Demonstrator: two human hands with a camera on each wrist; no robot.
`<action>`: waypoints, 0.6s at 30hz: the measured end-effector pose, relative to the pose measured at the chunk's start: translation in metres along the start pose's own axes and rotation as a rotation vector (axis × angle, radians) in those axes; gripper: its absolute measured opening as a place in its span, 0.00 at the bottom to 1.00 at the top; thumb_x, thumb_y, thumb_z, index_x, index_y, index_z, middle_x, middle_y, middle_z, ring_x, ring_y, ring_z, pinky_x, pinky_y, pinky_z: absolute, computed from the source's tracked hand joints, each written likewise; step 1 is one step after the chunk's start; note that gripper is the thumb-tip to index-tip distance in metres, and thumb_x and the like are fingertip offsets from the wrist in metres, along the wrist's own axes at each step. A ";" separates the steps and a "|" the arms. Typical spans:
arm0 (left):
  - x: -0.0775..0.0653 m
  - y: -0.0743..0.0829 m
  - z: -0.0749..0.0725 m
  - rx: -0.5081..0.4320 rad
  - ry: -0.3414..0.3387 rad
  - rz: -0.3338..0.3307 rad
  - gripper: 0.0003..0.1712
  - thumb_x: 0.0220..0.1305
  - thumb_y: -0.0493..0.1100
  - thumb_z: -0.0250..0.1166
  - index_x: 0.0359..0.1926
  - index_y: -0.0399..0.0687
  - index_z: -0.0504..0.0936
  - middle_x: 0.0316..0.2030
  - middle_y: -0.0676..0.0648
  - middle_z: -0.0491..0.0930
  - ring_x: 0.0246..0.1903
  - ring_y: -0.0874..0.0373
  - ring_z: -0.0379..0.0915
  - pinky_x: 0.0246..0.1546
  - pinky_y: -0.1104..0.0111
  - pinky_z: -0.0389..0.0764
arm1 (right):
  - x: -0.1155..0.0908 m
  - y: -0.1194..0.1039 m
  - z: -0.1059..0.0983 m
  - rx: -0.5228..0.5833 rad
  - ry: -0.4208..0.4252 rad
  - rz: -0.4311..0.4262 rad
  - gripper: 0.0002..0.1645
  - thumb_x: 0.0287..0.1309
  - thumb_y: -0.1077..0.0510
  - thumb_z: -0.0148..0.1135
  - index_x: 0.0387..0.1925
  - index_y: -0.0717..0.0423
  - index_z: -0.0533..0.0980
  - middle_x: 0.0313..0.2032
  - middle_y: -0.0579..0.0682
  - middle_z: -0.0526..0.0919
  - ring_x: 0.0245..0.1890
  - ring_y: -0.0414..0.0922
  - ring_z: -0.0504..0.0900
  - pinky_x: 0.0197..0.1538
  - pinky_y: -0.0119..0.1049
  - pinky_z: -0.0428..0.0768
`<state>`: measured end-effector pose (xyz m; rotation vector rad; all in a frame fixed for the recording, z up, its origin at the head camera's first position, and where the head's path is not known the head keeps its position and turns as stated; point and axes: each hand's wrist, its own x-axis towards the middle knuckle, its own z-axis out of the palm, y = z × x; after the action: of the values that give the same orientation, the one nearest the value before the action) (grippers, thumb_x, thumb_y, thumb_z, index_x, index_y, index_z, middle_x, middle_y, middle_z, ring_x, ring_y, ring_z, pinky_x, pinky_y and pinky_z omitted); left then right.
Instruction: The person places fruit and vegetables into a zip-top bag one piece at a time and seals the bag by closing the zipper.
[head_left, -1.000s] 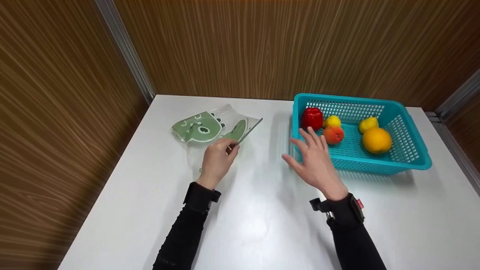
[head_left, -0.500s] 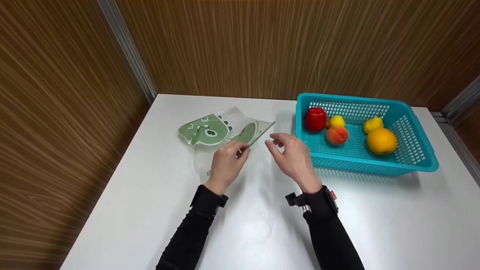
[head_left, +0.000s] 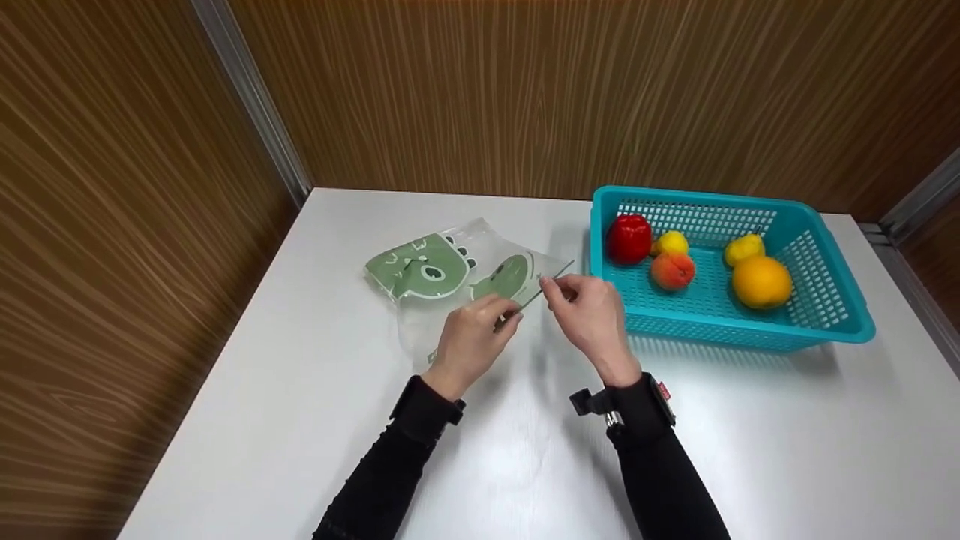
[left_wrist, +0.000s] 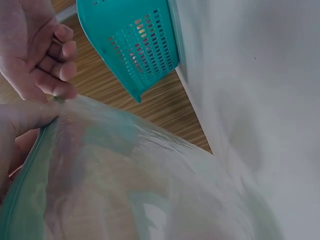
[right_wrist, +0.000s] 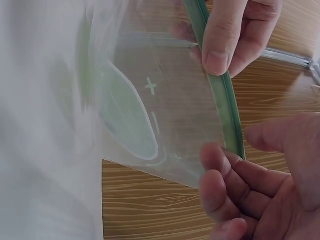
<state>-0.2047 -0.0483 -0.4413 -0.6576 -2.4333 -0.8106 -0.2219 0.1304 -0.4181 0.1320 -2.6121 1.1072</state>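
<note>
A clear zip bag (head_left: pixel 433 274) with a green cartoon print lies partly raised over the white table. Its green zip strip (right_wrist: pixel 227 107) runs along the edge nearest the hands. The left hand (head_left: pixel 472 337) pinches that strip, its thumb (right_wrist: pixel 218 60) pressed flat on the green band in the right wrist view. Farther along the same edge is the right hand (head_left: pixel 589 319), fingers curled round the strip near the bag's corner, thumb on one side and fingers (right_wrist: pixel 215 185) on the other. How firmly the right fingertips press is hard to see. The bag's mouth looks closed along the strip.
A teal basket (head_left: pixel 739 334) stands at the right, close to the right hand. Inside are a red bell pepper (head_left: pixel 629 239), a peach (head_left: pixel 672 270), an orange (head_left: pixel 761 283) and yellow fruits (head_left: pixel 745 250). Wood-patterned walls (head_left: pixel 450 97) border the back and sides.
The right hand has come from beside the basket leftward to the bag's edge, its spread fingers now curled. The left hand, still pinching the strip, has shifted right with the bag.
</note>
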 end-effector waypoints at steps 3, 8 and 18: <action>-0.001 0.004 -0.001 0.012 -0.008 0.035 0.04 0.60 0.42 0.65 0.35 0.50 0.85 0.29 0.53 0.83 0.26 0.65 0.79 0.27 0.75 0.78 | -0.001 0.000 -0.001 0.009 0.018 0.008 0.18 0.61 0.45 0.57 0.27 0.49 0.85 0.21 0.46 0.85 0.21 0.42 0.77 0.22 0.33 0.68; -0.002 0.008 -0.002 0.036 -0.038 0.055 0.05 0.59 0.42 0.65 0.37 0.50 0.84 0.30 0.53 0.83 0.26 0.66 0.80 0.27 0.74 0.78 | -0.002 0.001 -0.005 0.034 0.067 0.012 0.16 0.61 0.49 0.57 0.25 0.50 0.84 0.20 0.46 0.85 0.20 0.41 0.76 0.21 0.32 0.66; 0.001 -0.005 -0.020 0.036 -0.225 0.031 0.05 0.59 0.43 0.65 0.34 0.52 0.86 0.29 0.56 0.84 0.28 0.66 0.80 0.30 0.74 0.79 | 0.004 0.010 -0.020 0.173 0.189 0.091 0.16 0.62 0.47 0.57 0.30 0.53 0.83 0.23 0.49 0.85 0.22 0.43 0.75 0.24 0.29 0.68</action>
<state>-0.2030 -0.0642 -0.4289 -0.8093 -2.6247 -0.7121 -0.2232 0.1520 -0.4105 -0.0531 -2.3751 1.3095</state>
